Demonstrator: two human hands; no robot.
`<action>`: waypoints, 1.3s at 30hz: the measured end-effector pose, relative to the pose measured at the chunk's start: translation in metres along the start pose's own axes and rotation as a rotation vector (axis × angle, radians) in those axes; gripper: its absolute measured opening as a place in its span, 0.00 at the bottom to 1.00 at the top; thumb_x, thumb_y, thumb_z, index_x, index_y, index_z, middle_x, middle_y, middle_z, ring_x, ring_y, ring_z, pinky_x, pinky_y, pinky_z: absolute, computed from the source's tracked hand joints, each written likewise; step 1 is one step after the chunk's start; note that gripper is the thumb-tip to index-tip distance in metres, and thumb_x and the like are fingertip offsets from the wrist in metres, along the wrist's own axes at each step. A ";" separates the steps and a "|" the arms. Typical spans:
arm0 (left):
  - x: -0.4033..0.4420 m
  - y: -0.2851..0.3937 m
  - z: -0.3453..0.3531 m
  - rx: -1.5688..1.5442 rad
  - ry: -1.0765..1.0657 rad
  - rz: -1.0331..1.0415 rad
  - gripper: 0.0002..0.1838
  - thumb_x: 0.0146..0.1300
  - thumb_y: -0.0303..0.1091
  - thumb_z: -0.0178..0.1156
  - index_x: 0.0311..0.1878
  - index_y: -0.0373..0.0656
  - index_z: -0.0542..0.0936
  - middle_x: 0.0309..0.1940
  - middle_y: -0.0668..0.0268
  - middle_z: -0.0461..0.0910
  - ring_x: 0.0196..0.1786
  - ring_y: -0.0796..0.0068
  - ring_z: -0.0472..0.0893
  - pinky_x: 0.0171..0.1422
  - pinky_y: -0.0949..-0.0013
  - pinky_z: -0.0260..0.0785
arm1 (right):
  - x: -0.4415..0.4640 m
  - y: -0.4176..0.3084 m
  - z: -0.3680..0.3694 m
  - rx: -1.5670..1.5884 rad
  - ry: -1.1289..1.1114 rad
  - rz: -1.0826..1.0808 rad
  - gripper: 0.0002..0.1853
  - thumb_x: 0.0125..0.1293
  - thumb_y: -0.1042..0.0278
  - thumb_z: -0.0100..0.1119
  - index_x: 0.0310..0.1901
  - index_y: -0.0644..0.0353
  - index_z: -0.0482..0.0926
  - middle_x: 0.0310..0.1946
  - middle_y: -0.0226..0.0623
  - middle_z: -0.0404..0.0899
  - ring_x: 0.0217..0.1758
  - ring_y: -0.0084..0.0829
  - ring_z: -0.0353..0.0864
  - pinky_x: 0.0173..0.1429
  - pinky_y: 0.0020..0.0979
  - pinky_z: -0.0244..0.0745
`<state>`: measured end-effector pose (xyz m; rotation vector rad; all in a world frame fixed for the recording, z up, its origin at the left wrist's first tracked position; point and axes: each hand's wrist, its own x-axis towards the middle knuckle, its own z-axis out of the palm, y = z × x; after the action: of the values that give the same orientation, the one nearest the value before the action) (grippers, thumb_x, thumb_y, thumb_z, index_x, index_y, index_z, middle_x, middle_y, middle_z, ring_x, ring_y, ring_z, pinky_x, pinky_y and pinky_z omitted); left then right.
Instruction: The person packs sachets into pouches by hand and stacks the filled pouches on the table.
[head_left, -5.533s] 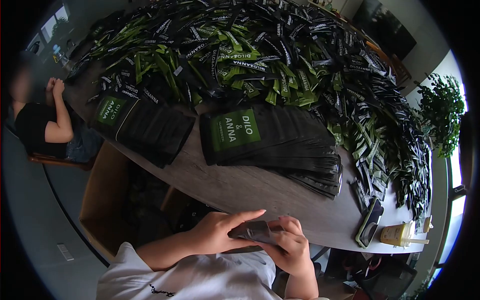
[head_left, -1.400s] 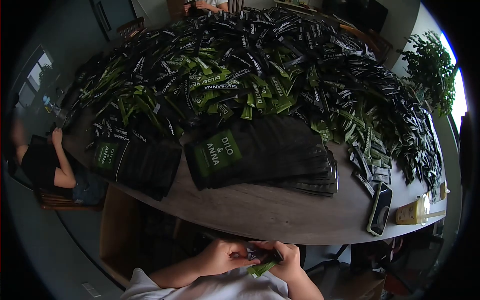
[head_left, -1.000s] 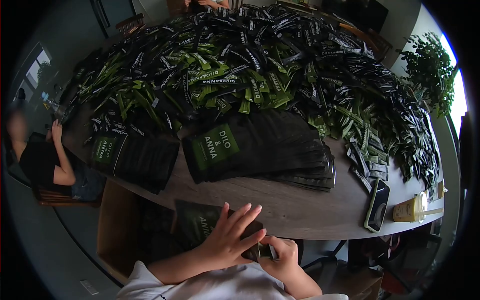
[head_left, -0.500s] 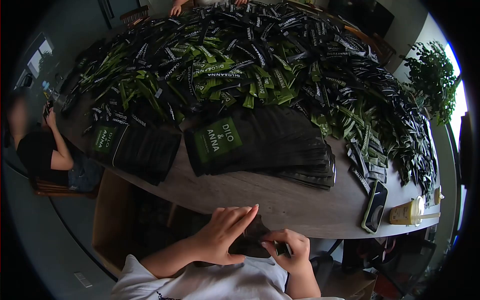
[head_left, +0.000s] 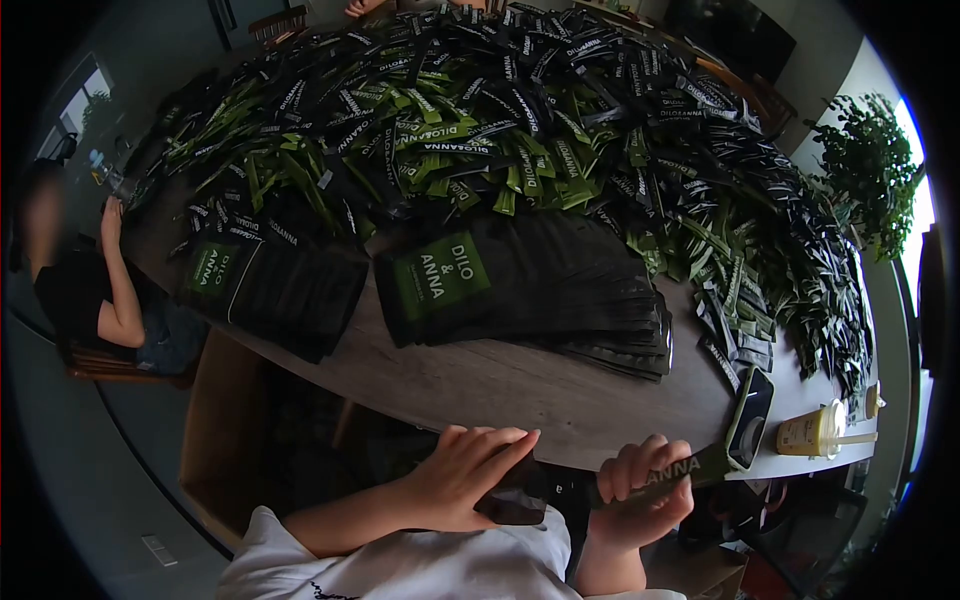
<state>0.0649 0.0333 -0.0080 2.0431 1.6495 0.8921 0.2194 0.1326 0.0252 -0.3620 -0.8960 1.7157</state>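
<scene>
Dark green for the slim packet [head_left: 692, 475] in the right hand [head_left: 640, 512], ANNA printed on it in pale letters, held just off the near edge of the table [head_left: 470, 395]. Gripped between curled fingers and thumb. Counting one, but can't rule out more behind those fingers. In the left hand [head_left: 460, 480], also by the table's near edge: one dark bag [head_left: 518, 503], pinched between thumb and fingers.

On the table, counting two stacks of black bags: a smaller stack [head_left: 300, 295] toward the table's left end, plus a bigger fanned-out stack [head_left: 545, 290] at the middle of its near side. One green DILO & ANNA label showing on top of each. Can't count bags per stack, too dark.

Across most of the table, one giant heap of packets [head_left: 430, 130], green and black, way too many to count. At the table's near right: one phone [head_left: 752, 418], one cup [head_left: 800, 436] with one straw [head_left: 858, 438]. Off the table's left end, one seated person [head_left: 75, 300]; at its far side, part of another person [head_left: 357, 8]. Below its near-left edge, one cardboard box [head_left: 212, 440]. Past its right end, one leafy plant [head_left: 870, 170].
</scene>
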 end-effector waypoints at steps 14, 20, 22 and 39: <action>0.002 0.003 0.015 -0.164 0.205 0.114 0.50 0.31 0.44 0.67 0.61 0.37 0.58 0.56 0.56 0.58 0.55 0.58 0.62 0.52 0.58 0.52 | -0.022 0.027 0.000 -0.177 -0.243 -0.130 0.12 0.69 0.54 0.32 0.37 0.53 0.55 0.49 0.49 0.73 0.50 0.46 0.75 0.67 0.53 0.45; -0.005 -0.005 0.014 -0.023 0.159 0.034 0.55 0.30 0.53 0.69 0.61 0.32 0.55 0.54 0.53 0.59 0.54 0.57 0.63 0.52 0.58 0.53 | -0.016 0.015 -0.004 -0.644 -0.638 0.206 0.17 0.64 0.61 0.41 0.48 0.62 0.72 0.59 0.47 0.64 0.69 0.43 0.49 0.68 0.48 0.34; -0.003 -0.001 0.010 -0.063 0.180 0.025 0.54 0.33 0.51 0.68 0.62 0.33 0.54 0.53 0.54 0.60 0.54 0.58 0.63 0.52 0.58 0.53 | -0.011 0.007 0.005 -0.566 -0.564 0.285 0.25 0.63 0.60 0.42 0.59 0.65 0.61 0.64 0.52 0.53 0.69 0.46 0.46 0.68 0.46 0.38; -0.002 -0.001 -0.006 -0.174 0.005 0.091 0.50 0.44 0.50 0.66 0.66 0.38 0.51 0.48 0.63 0.66 0.45 0.71 0.70 0.45 0.67 0.59 | -0.007 0.010 -0.018 -1.263 -0.933 -0.172 0.08 0.41 0.73 0.66 0.26 0.62 0.78 0.20 0.29 0.74 0.41 0.34 0.76 0.55 0.45 0.63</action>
<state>0.0599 0.0309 -0.0042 2.0110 1.4370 1.0331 0.2262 0.1321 0.0044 -0.2468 -2.5805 0.8872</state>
